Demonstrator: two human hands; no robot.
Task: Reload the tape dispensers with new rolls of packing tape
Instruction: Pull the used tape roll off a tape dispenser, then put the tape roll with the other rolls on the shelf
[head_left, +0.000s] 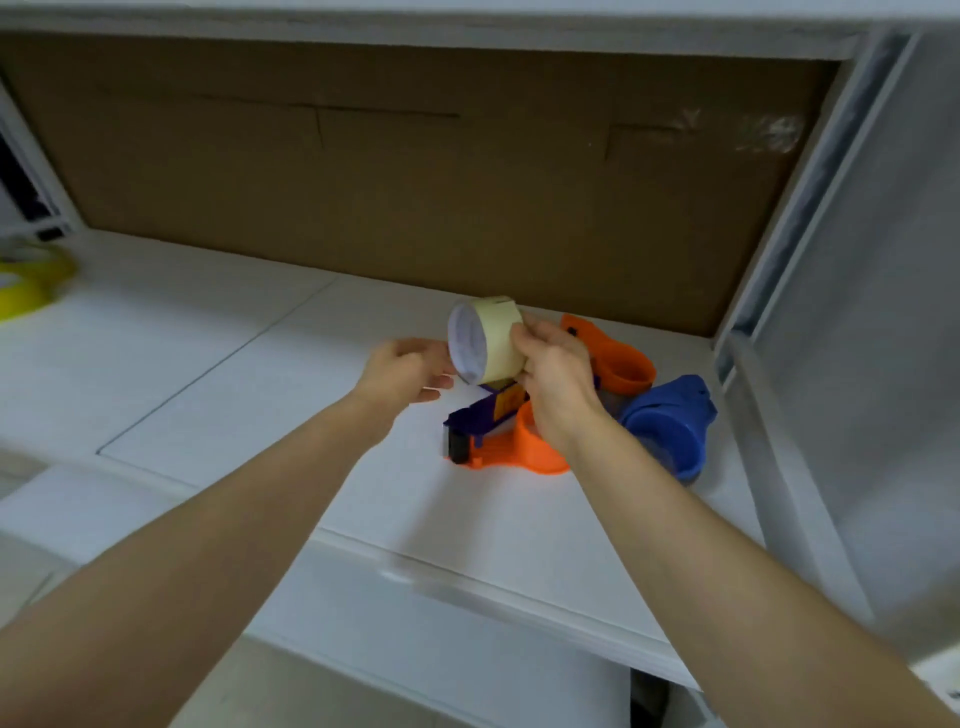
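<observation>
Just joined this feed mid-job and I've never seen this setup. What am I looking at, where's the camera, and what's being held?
There is no machine here. A person works with bare hands, and the single picture comes from a camera on their head, looking down. The right hand grips a tape roll above a white shelf. The left hand is beside the roll; whether it touches is unclear. Below lie a front orange dispenser with a purple piece, a rear orange dispenser and a blue dispenser. Yellow rolls sit far left.
</observation>
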